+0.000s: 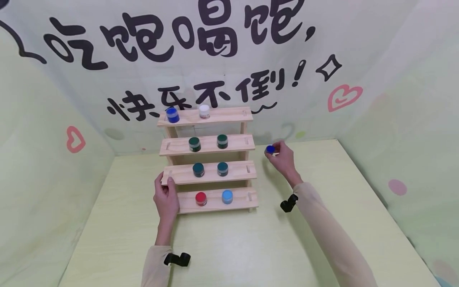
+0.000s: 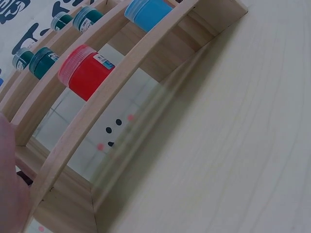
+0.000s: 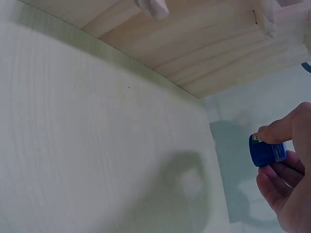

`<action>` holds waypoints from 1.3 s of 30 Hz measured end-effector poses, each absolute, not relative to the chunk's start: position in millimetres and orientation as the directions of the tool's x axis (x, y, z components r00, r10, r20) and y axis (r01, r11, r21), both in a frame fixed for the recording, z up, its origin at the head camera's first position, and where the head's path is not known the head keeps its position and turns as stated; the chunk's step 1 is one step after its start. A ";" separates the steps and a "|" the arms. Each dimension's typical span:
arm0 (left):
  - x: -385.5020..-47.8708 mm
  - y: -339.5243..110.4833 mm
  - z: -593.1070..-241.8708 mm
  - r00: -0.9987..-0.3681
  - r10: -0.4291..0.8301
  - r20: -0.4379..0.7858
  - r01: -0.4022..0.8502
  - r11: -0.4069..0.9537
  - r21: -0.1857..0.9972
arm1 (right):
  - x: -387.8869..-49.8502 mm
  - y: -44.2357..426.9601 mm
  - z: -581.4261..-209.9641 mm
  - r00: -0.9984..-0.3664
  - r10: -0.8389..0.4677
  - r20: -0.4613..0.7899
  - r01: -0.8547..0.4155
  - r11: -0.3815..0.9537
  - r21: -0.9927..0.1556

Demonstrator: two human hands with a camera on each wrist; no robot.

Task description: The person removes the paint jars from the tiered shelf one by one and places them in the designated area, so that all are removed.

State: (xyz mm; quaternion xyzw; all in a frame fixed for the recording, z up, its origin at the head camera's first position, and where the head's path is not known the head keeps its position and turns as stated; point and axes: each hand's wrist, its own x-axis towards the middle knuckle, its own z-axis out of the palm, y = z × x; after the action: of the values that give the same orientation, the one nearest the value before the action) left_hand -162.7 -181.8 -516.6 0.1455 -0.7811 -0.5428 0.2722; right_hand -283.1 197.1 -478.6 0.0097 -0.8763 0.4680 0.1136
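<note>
My left hand (image 1: 167,201) grips the left end of a tiered wooden rack (image 1: 238,169), its thumb at the front of a lower board. To the right of the rack, my right hand (image 1: 285,161) pinches a small blue paint jar (image 3: 265,152) between thumb and fingers, held above the table. The top board carries another blue jar (image 1: 172,115) and a white jar (image 1: 204,112). Dark green jars (image 1: 195,144) stand in pairs on the two middle boards. A red jar (image 2: 88,70) and a light blue jar (image 1: 227,197) sit on the lowest board.
The rack stands on a pale wood-grain table (image 1: 229,247), close to the back wall. Printed cloth (image 1: 222,75) with large black characters and pink hearts hangs behind and at both sides. Each wrist wears a black strap (image 1: 177,259) with a small camera.
</note>
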 end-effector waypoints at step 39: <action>-162.7 -182.2 -516.9 -0.803 -0.522 0.289 0.088 0.375 0.923 | -274.2 201.7 -511.5 -0.990 0.041 0.134 -0.083 0.597 -0.798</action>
State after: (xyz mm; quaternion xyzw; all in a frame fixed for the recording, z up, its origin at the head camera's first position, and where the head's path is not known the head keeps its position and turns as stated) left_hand -162.7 -182.2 -516.9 0.1390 -0.7799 -0.5414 0.2817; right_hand -274.2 201.7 -511.5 0.0119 -0.8910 0.4486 0.0690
